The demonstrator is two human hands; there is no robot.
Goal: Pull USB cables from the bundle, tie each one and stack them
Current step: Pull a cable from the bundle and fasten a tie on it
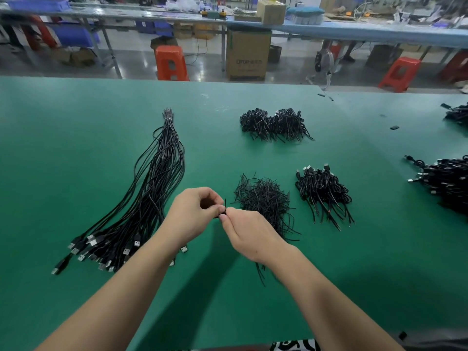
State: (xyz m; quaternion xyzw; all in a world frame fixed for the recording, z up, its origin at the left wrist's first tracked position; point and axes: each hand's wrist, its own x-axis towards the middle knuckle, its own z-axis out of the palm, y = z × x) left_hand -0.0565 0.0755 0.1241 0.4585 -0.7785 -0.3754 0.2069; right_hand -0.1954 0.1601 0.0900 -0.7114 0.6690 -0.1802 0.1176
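Both hands pinch one thin black tie above the green table (76, 127).

The USB cable bundle (141, 198) lies at left, plugs toward the person. The left hand (195, 211) and right hand (249, 234) meet fingertip to fingertip, curled on a twist tie (225, 204). Right of them lie the loose tie pile (266, 201) and the stack of tied cables (321, 191).

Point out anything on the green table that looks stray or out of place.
A few small black pieces lie scattered apart from the piles, toward the table's far right edge. One loose black wire also trails out from under the right forearm, away from the tie pile. Otherwise the piles sit separate.
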